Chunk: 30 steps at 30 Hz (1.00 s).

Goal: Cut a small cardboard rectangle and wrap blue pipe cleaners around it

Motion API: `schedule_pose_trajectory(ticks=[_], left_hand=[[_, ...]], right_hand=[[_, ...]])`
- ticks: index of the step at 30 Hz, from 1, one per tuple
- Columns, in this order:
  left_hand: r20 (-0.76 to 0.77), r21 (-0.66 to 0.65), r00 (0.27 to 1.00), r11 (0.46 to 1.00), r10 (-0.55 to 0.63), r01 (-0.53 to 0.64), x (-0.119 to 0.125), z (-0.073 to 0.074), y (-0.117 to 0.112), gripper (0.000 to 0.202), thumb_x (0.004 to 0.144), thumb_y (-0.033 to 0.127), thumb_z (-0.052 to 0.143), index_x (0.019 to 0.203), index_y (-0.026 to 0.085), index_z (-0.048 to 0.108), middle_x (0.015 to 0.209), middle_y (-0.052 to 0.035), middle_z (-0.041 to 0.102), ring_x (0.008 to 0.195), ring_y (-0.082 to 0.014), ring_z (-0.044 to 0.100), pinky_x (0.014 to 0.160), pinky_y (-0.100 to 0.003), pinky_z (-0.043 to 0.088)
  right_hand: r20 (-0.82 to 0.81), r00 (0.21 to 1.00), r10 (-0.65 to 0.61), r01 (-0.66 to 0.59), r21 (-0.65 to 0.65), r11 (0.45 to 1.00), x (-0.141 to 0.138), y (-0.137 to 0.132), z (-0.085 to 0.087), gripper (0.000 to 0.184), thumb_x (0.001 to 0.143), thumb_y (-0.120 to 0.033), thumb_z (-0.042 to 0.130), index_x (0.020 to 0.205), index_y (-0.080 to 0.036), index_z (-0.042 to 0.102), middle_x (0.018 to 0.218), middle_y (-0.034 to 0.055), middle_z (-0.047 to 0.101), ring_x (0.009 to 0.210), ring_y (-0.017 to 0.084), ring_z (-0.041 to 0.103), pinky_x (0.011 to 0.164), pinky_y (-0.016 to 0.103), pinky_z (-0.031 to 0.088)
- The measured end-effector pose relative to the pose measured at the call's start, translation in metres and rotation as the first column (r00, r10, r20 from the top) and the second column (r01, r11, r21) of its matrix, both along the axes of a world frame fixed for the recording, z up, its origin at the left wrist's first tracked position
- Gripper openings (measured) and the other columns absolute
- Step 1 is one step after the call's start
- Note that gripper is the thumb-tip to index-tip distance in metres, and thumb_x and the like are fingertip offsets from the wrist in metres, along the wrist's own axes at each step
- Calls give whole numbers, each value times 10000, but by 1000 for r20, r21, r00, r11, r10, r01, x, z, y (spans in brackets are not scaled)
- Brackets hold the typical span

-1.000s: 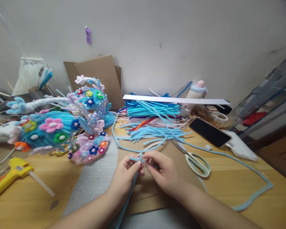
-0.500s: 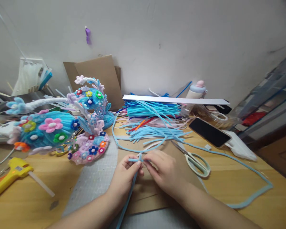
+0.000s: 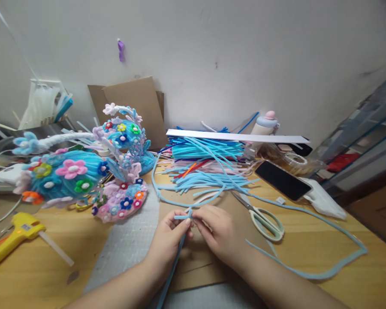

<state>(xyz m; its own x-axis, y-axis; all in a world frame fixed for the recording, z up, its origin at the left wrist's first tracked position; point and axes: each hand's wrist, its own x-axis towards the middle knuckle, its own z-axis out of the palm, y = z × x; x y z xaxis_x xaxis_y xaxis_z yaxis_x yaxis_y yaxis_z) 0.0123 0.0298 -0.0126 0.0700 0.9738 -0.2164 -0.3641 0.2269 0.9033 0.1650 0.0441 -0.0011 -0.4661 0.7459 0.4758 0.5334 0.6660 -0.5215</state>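
Light blue pipe cleaners (image 3: 182, 217) cross between my fingertips above the cardboard. My left hand (image 3: 170, 234) pinches them, with thumb and forefinger closed at the crossing. My right hand (image 3: 219, 227) is closed on the same crossing from the other side. One long blue strand hangs below my left hand toward the bottom edge. Another long blue strand (image 3: 309, 209) loops over the table on the right. Beyond my hands lies a pile of blue pipe cleaners (image 3: 199, 180). Scissors (image 3: 266, 224) with pale green handles rest right of my right hand.
Flower-covered blue pipe-cleaner pieces (image 3: 67, 176) stand on the left, by a flowered pink disc (image 3: 122, 204). A yellow glue gun (image 3: 24, 228) lies at far left. A phone (image 3: 283, 179) and white power bank (image 3: 324, 199) lie right. A white strip (image 3: 238, 136) tops the pile.
Both hands keep hold of the crossed pipe cleaners in nearly the same place. The loose strand by my right forearm has shifted, and its end now shows. The view has tilted slightly.
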Motion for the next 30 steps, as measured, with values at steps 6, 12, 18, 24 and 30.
schedule_pose_trajectory(ticks=[6,12,18,24,30], left_hand=[[5,-7,1000,1000,-7,7,1,-1,1,288,617,343,762,729,158,571,638,30,604,507,-85,544,522,-214,439],[30,-20,1000,1000,3,-3,0,2,0,258,647,312,746,756,159,569,641,32,601,513,-78,543,525,-201,441],[109,-30,989,995,96,-93,-8,3,8,234,683,282,722,802,158,563,680,19,622,528,-75,552,524,-187,442],[132,-22,981,990,140,-138,-13,3,13,209,691,277,714,795,176,564,676,38,613,530,-65,547,523,-174,441],[125,-25,980,988,153,-151,-14,3,13,204,689,267,716,792,171,570,688,35,617,535,-62,549,520,-165,438]], right_hand=[[-11,1000,4,-4,-33,999,1,0,0,153,903,-190,442,935,-201,591,848,57,620,793,177,558,705,296,421],[-19,999,-27,28,13,1000,0,0,0,168,873,-166,476,1005,-204,573,929,63,640,859,196,569,753,331,426],[-100,993,-57,86,321,943,6,-12,10,330,775,-67,526,1064,-223,552,1040,84,607,976,238,541,870,438,386],[-49,987,152,-149,62,987,2,-16,1,303,809,-65,451,1047,-223,552,845,42,649,758,170,595,677,296,459],[231,970,78,-29,-207,978,-7,-8,-3,217,790,-223,604,1007,-222,589,959,55,632,891,216,568,769,343,451]])
